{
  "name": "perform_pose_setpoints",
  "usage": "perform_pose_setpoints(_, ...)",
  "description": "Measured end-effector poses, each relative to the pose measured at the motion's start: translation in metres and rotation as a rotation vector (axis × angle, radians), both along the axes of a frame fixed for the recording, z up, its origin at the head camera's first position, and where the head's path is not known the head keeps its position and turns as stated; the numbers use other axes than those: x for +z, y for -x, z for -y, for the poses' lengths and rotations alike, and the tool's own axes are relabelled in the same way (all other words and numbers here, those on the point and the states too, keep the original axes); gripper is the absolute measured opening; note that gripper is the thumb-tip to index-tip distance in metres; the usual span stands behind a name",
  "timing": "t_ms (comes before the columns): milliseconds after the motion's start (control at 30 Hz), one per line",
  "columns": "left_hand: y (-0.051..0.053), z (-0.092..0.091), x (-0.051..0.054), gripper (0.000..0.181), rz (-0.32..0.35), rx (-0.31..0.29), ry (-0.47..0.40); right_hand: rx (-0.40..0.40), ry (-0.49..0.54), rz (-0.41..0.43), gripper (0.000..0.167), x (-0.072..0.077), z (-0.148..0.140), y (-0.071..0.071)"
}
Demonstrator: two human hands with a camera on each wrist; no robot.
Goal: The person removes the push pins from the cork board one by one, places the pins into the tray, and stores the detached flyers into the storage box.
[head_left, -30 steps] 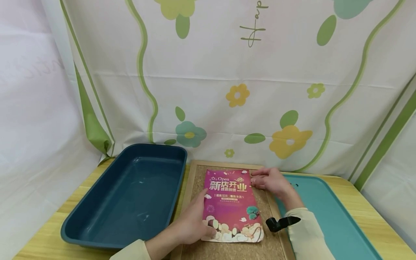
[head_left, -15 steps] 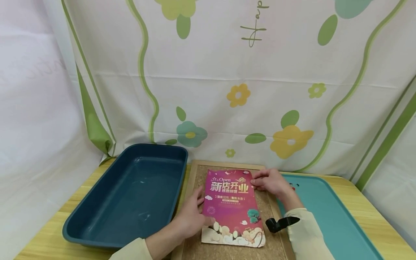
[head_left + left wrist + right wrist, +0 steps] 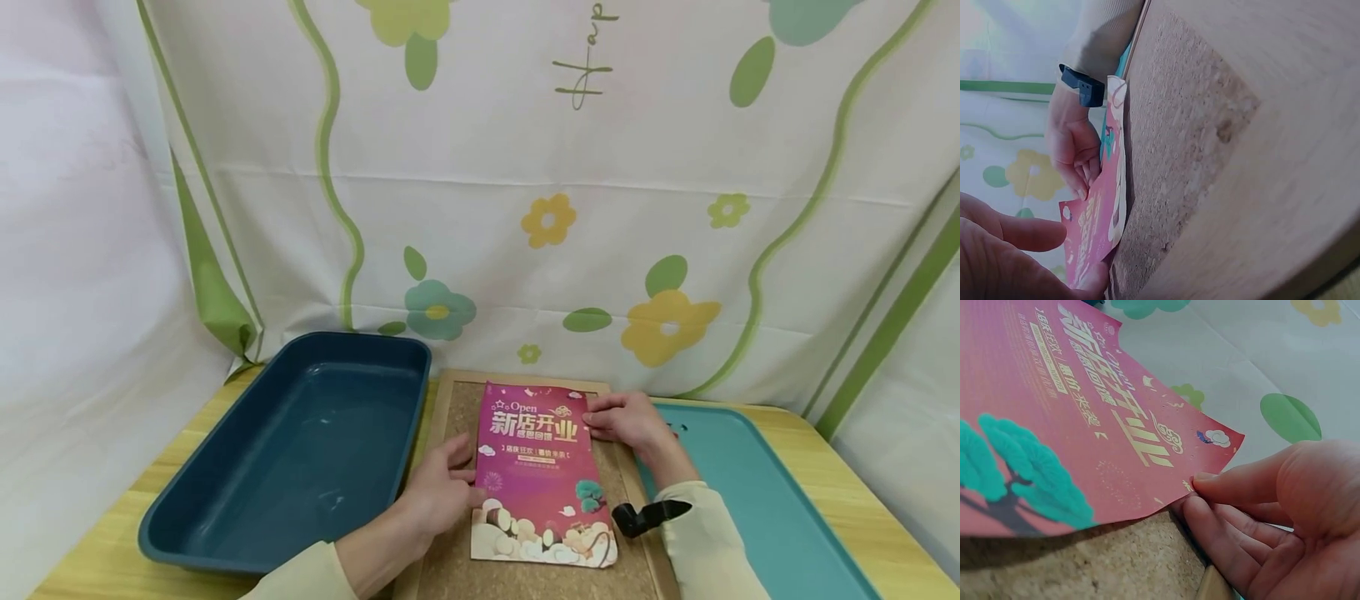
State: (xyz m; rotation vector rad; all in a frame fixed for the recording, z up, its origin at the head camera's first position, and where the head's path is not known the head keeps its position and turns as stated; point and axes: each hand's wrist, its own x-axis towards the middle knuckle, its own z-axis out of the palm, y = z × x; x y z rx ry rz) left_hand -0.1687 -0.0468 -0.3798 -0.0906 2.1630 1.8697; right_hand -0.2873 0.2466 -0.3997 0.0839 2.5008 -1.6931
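A purple-pink flyer (image 3: 536,492) with gold lettering is over a wood-framed cork board (image 3: 630,567). In the left wrist view its near edge stands slightly off the cork. At its upper right edge my right hand (image 3: 626,419) pinches the paper between thumb and fingers, plain in the right wrist view, where the flyer (image 3: 1085,425) bends a little. My left hand (image 3: 438,483) is beside the left edge, fingers apart and fairly straight, the thumb tip at the paper's edge. Whether that thumb presses on the paper is hard to tell.
A deep dark-blue tub (image 3: 292,467) stands left of the board on the wood-grain table (image 3: 97,542). To the right lies a flat teal tray (image 3: 765,492), partly beneath the right arm. A white curtain (image 3: 480,150) with flower prints hangs close behind.
The flyer has shifted slightly right, its top edge a little farther from me. My left thumb, earlier over its lower left part, has drawn back to the edge. The right fingers have closed on the paper's edge.
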Motion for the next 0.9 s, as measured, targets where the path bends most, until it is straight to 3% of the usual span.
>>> perform_pose_setpoints(367,-0.0017,0.0022,-0.0032,0.064,-0.008,-0.006,-0.043,-0.022,0.008,-0.003,0.027,-0.0015,-0.0005,-0.0014)
perform_pose_setpoints(900,-0.0012,-0.0025,-0.0044,0.060,0.023,0.039,-0.040,-0.029,0.061,0.013,0.034,-0.0032,-0.0041,-0.0006)
